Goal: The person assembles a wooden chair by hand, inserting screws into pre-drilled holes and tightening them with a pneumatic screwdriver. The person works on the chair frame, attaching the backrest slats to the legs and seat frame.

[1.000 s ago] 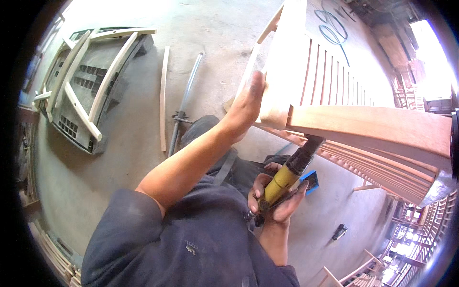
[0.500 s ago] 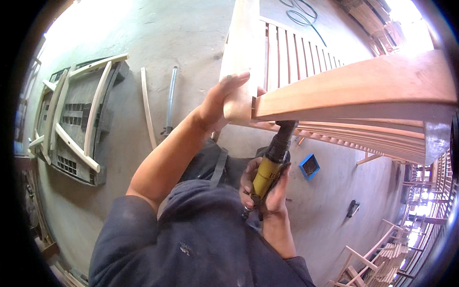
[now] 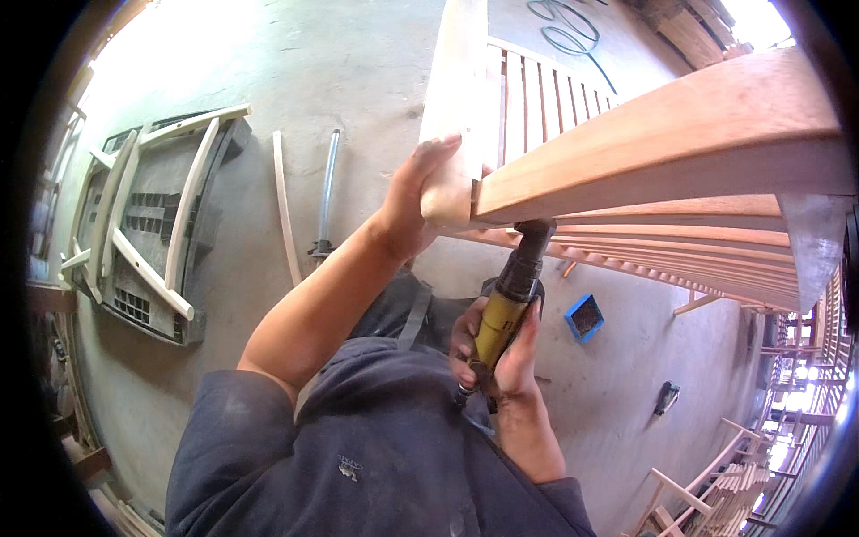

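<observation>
My left hand (image 3: 413,199) is wrapped round the end of a pale wooden board (image 3: 454,98), its thumb on top. That board meets a thick reddish wooden rail (image 3: 662,143) at a corner, part of slatted wooden furniture. Below the corner, my right hand (image 3: 514,362) grips a yellow and black power tool (image 3: 499,327) with a hose-like fitting at its lower end. The tool's black angled head is up against the underside of the rail; its very tip is hidden by the wood.
Curved wooden parts lie on a dark pallet (image 3: 192,327) at left. Nearby on the floor are a wooden strip (image 3: 286,206) and a metal bar clamp (image 3: 328,192). A blue box (image 3: 584,318), a small dark tool (image 3: 666,397) and stacked wooden pieces (image 3: 729,501) are at right; a green hose (image 3: 573,36) lies beyond.
The view has shifted slightly, so the floor things sit a little further right and lower. Both hands keep their grips, and the tool head stays under the rail.
</observation>
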`<state>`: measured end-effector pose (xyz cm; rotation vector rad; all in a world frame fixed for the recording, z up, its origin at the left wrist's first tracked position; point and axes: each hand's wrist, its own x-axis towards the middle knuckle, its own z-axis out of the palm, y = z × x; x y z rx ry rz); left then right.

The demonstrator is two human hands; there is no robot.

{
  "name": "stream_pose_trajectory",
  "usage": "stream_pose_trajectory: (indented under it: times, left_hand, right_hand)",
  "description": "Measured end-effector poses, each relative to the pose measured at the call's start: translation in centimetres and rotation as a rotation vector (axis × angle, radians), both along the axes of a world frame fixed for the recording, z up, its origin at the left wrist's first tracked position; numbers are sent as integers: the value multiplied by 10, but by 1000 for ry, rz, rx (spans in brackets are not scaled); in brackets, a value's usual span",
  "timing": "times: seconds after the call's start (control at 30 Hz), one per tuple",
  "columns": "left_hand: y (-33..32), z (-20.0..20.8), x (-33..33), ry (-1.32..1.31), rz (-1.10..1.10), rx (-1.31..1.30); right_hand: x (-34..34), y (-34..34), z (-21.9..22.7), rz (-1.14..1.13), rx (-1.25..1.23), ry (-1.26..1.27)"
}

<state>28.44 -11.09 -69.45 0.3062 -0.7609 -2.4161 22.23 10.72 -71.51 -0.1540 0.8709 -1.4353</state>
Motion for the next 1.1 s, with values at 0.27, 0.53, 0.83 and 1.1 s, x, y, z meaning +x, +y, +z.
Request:
stream_pose_trajectory:
  times: [0.27, 0.53, 0.83, 1.1]
  left_hand:
    - [3, -5, 1, -42, 19, -56]
    - [-1, -8, 3, -46, -31, -35]
    - [-13, -2, -1, 29, -26, -52]
    - [-7, 8, 3, -65, -85, -21]
  right_hand:
    - [0, 2, -8, 17, -37, -53]
    - [-4, 0, -6, 9, 17, -3]
    - [-5, 3, -13, 2, -276, -126]
    - [12, 7, -17, -294, -394, 118]
